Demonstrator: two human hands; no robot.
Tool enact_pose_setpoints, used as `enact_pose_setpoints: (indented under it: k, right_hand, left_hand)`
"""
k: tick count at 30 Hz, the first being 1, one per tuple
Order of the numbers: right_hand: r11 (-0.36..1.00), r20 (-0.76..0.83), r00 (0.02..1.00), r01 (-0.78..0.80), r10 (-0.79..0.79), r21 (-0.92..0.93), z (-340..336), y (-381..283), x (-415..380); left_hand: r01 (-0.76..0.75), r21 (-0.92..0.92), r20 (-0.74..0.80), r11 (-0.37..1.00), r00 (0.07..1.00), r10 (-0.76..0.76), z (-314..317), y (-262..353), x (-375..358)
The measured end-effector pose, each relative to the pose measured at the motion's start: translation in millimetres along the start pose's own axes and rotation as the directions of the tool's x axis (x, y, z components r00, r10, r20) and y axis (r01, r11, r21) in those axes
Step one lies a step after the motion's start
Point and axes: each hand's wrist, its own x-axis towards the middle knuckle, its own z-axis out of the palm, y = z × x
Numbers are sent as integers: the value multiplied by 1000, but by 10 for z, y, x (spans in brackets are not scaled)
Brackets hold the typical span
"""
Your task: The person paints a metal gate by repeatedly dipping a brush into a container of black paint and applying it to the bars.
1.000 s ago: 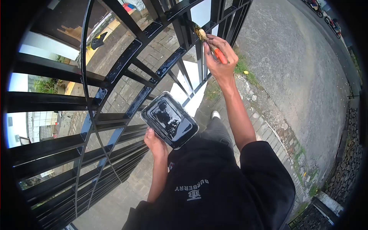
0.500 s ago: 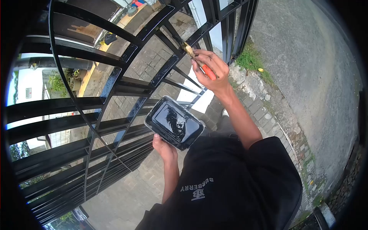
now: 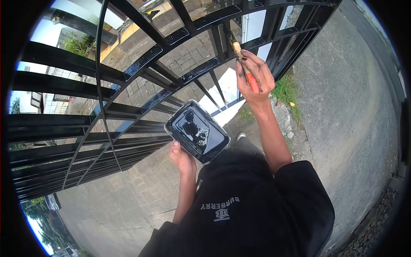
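Outdoors on brick paving (image 3: 128, 201) beside a road: black iron gate (image 3: 141, 64), glossy with wet paint. Left hand (image 3: 182, 156), fingers curled under a tilted paint tray (image 3: 197, 132), near the bars. Right hand (image 3: 254, 77), fingers pinching an orange-handled paintbrush (image 3: 244, 64), bristles touching an upper bar. Likely risks: tray tipping, sleeve brushing wet bars. Open room toward the road.

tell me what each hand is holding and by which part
The right hand grips a paintbrush by its orange handle. The left hand holds a tray of black paint from underneath, at its near edge.
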Motion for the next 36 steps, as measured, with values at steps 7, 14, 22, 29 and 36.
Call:
enact_pose_setpoints:
  k: [7,14,22,29,36]
  right_hand:
    - [973,257,939,-216,230,-83,-73,69,-566]
    - [968,137,959,-249,247,0,14,42,-329]
    - [987,94,983,-157,160,-35,171,104,-343]
    - [967,212,947,-213,239,-141,254,114,-585]
    - [871,228,841,-480,491,-104,41,21,-286]
  left_hand:
    - [-14,-9,37,1000,999,15,-236,-122,30]
    - [-20,36,95,999,995,16,-268,21,118]
    - [-25,12,73,1000,997,24,-182,134,176]
    - [-8,16,82,1000,997,7,-218,178,207]
    - [-28,41,75,999,997,25,-218,211,159]
